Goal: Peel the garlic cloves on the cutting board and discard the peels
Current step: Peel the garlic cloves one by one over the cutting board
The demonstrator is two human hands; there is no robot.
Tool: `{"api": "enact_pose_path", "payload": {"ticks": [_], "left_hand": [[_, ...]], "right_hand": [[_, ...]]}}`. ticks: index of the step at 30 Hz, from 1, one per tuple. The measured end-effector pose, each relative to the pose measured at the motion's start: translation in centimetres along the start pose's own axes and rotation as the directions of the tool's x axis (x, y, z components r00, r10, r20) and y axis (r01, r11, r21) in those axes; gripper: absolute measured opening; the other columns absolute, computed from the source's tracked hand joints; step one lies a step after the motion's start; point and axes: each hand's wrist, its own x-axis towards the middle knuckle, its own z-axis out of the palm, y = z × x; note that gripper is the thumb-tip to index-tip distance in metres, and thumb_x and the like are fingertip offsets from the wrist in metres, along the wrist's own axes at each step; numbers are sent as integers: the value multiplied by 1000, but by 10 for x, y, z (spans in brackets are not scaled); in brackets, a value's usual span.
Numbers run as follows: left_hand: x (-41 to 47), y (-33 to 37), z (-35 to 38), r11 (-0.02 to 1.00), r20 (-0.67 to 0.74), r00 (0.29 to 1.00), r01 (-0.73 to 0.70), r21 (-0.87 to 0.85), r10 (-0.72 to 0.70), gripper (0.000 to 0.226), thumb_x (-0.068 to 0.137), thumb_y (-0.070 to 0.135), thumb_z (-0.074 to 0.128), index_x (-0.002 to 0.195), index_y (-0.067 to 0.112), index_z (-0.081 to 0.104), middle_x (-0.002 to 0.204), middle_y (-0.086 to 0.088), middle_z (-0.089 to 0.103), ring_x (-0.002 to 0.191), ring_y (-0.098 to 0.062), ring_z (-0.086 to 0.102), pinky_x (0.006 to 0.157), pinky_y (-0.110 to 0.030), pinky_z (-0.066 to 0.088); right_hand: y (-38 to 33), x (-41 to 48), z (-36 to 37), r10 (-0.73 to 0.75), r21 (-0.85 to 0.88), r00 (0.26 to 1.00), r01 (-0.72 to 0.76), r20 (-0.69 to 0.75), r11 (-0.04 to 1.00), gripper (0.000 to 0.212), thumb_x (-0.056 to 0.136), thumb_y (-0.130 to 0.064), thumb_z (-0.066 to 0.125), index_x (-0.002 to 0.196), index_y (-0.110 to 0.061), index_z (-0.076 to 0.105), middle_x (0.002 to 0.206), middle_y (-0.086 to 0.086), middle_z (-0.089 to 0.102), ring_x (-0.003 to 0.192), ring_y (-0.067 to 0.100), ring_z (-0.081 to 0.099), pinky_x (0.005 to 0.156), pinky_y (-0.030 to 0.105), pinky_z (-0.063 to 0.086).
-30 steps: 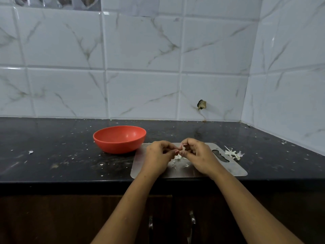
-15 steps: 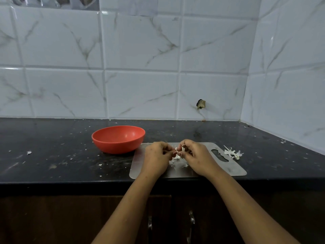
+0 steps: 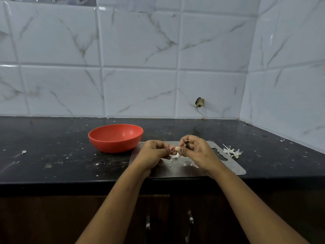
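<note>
Left hand (image 3: 154, 153) and right hand (image 3: 197, 150) pinch one garlic clove (image 3: 177, 149) over the cutting board (image 3: 226, 169).
Red bowl (image 3: 116, 138) at ten o'clock; peels (image 3: 229, 150) at three.

There is a single view, from a wide-angle camera worn on the person's head. It stands at the front edge of the counter (image 3: 44, 155) and faces the tiled back wall (image 3: 137, 50) squarely, tipped a little downward. The back wall fills the upper half, the counter crosses the middle, and the cabinet doors (image 3: 158, 217) under the front edge fill the bottom. The side wall (image 3: 290, 67) closes the far right corner. The left hand (image 3: 154, 154) and right hand (image 3: 197, 150) sit near the lens, centred.
</note>
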Motion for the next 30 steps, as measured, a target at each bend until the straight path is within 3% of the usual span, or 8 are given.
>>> {"api": "enact_pose_path", "payload": {"ticks": [4,9,15,17,20,22,26,30], "left_hand": [[-1,0,3,999,-54,999,-11,-32,10,8,88,8,66,81,9,68,67,8,70,57,-2,57,49,-12,39],[-4,2,8,1000,-91,996,-16,14,17,8,90,8,63,86,4,69,71,5,69,57,-2,55,48,-11,40],[-3,0,7,999,-77,997,-17,33,20,11,91,9,62,82,8,69,70,5,69,63,-6,56,61,-17,44],[-3,-1,7,997,-118,993,-21,77,30,10,90,10,64,83,6,70,71,2,69,62,-6,56,55,-13,44],[-1,-4,8,980,-224,974,0,199,45,8,87,13,68,81,10,73,74,1,72,62,-6,59,55,-13,47],[1,-6,7,982,-258,966,19,189,31,10,86,12,69,78,11,73,74,-3,73,61,-8,60,57,-18,49],[1,-4,5,999,-167,985,31,-11,-32,11,89,6,64,80,2,68,69,-4,68,56,-7,55,50,-14,45],[3,-3,-1,983,-147,986,48,-175,-74,11,90,0,60,81,-3,64,63,-3,65,43,-2,52,45,-13,44]], "right_hand": [[1,0,1,24,-15,1000,-24,-20,1000,14,90,2,61,84,-10,59,72,0,63,71,8,60,75,21,52],[4,2,2,22,-102,999,-25,-28,994,17,92,-2,60,82,-15,57,74,-3,61,77,10,58,81,30,50],[2,0,1,-25,-223,1000,25,0,974,25,91,2,57,77,-18,52,74,-7,57,74,2,56,76,22,48],[-1,-1,4,-102,-412,995,85,-19,907,35,89,5,55,73,-25,48,68,-10,54,63,-3,51,64,13,41],[-1,0,16,-196,-653,980,164,24,739,44,85,8,45,70,-32,38,71,-9,50,66,4,46,60,19,37],[2,2,20,-217,-690,976,181,36,701,44,84,8,43,69,-33,35,73,-8,49,69,5,44,62,23,37],[2,6,11,-133,-482,991,114,-5,869,36,92,-1,55,70,-25,39,68,-9,49,61,2,43,60,14,36],[6,8,0,-9,-99,996,0,-91,995,31,95,2,51,74,-17,37,72,-7,50,74,5,54,81,29,46]]}}
